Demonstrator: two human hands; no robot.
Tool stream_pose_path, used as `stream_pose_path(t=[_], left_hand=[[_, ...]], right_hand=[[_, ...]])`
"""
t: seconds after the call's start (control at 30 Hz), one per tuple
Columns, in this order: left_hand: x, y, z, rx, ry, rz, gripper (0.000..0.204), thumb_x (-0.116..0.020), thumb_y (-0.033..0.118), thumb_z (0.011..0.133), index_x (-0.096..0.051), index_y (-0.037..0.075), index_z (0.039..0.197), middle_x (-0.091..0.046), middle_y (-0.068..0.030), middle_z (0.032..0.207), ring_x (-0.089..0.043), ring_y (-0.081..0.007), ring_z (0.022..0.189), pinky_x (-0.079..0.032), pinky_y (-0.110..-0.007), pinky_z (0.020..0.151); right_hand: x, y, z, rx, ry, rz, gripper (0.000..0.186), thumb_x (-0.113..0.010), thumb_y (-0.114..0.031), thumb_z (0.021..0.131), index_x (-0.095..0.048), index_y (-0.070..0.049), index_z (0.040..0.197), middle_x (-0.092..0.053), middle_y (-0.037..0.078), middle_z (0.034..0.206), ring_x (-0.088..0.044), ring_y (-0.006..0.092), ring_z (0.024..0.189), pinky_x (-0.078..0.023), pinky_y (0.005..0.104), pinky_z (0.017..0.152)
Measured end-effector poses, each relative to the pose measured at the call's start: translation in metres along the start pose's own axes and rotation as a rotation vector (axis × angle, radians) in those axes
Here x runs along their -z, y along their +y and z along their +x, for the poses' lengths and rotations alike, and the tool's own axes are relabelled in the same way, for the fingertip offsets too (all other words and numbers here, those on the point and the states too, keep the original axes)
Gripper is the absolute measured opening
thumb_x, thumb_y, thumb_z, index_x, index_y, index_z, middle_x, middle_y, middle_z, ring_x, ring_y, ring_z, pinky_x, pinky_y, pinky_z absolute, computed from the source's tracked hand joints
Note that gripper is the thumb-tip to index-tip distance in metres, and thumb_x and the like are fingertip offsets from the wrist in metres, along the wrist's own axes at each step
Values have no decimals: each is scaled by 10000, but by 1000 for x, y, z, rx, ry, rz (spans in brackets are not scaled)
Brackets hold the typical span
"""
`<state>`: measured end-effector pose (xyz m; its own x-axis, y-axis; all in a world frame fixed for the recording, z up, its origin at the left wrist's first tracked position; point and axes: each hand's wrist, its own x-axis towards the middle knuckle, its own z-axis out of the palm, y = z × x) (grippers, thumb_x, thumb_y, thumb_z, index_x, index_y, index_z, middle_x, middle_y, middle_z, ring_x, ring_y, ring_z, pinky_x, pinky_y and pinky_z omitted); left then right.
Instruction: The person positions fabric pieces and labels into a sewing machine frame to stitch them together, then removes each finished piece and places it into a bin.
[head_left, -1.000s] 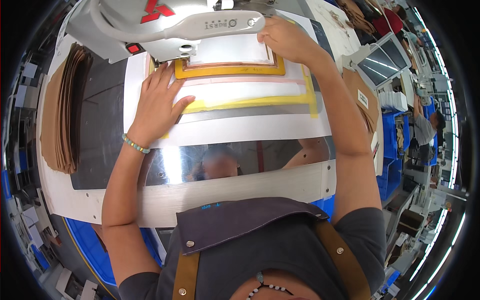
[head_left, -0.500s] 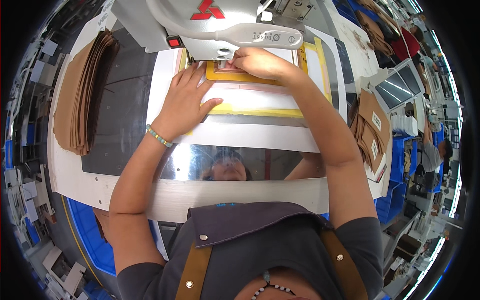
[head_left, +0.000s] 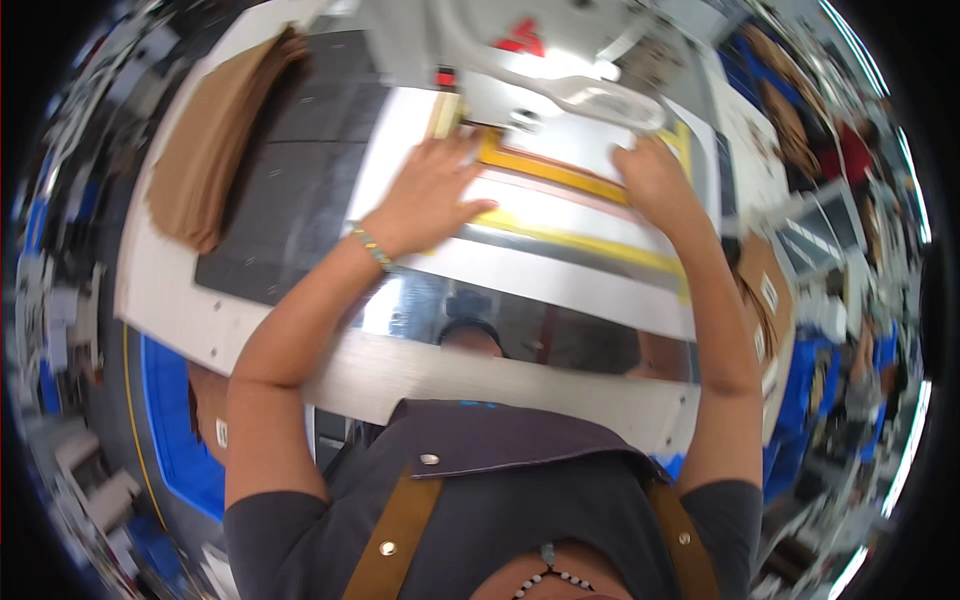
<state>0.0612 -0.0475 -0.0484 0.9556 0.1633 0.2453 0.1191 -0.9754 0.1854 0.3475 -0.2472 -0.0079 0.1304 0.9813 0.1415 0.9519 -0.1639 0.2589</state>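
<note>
My left hand [head_left: 425,195] lies flat with its fingers spread, on a white sheet [head_left: 390,145] at the left end of a yellow frame [head_left: 560,175]. Its fingertips reach the frame's near-left corner. At the frame's right end is my right hand [head_left: 655,180], its fingers curled in; blur and the hand itself hide what they may hold. A white sewing machine head [head_left: 490,85] with a red mark stands over the frame's left part. Below the frame runs a strip of yellow tape [head_left: 570,240] across the white work surface.
A stack of brown pieces [head_left: 215,150] stands at left on the table. More brown pieces [head_left: 775,290] lie at right, near a tilted screen [head_left: 825,230]. A shiny metal plate [head_left: 590,345] lines the near edge. Blue bins [head_left: 170,430] sit below the table.
My right hand has gone from under the machine head rightward to the frame's right end. My left hand stays flat beside the frame. The whole view has shifted and tilted, with blur.
</note>
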Motion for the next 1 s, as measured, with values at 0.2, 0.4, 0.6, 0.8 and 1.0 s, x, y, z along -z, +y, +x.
stream_pose_path(t=[0.2, 0.4, 0.6, 0.8, 1.0], left_hand=[[53, -69, -42, 159, 210, 374, 659, -668, 425, 1018, -547, 24, 1527, -482, -209, 1641, -422, -383, 1536, -335, -537, 1240], [111, -223, -80, 580, 535, 349, 216, -667, 120, 982, -731, -9, 1144, -754, -207, 1111, -703, -415, 1049, -553, -510, 934], [108, -285, -100, 758, 476, 214, 250, -726, 216, 977, -809, 6, 1084, -771, -199, 1072, -737, -380, 991, -565, -461, 911], [111, -305, -99, 913, 483, -170, 240, -730, 225, 992, -835, 56, 1126, -785, -228, 1016, -753, -375, 930, -569, -445, 884], [113, -306, -107, 769, 419, 81, 290, -690, 275, 998, -836, 42, 1089, -774, -242, 978, -746, -405, 936, -566, -479, 888]], right_hand=[[23, -2, -37, -44, 370, 370, 151, -552, 58, 875, -658, -2, 967, -665, 175, 1252, -608, 383, 1215, -495, 480, 1050], [7, 4, -49, -172, 395, 422, 193, -533, 61, 901, -683, 11, 1012, -633, 156, 1410, -555, 377, 1353, -453, 478, 1155], [4, 1, -50, -140, 419, 432, 178, -549, 55, 910, -702, 13, 990, -623, 157, 1445, -551, 384, 1374, -443, 483, 1174], [-2, 7, -52, -135, 430, 452, 162, -553, 54, 922, -696, 13, 985, -633, 159, 1437, -554, 382, 1376, -451, 481, 1165], [1, 2, -48, -129, 427, 483, 130, -584, 42, 928, -701, 18, 979, -644, 151, 1429, -572, 384, 1353, -464, 469, 1153]])
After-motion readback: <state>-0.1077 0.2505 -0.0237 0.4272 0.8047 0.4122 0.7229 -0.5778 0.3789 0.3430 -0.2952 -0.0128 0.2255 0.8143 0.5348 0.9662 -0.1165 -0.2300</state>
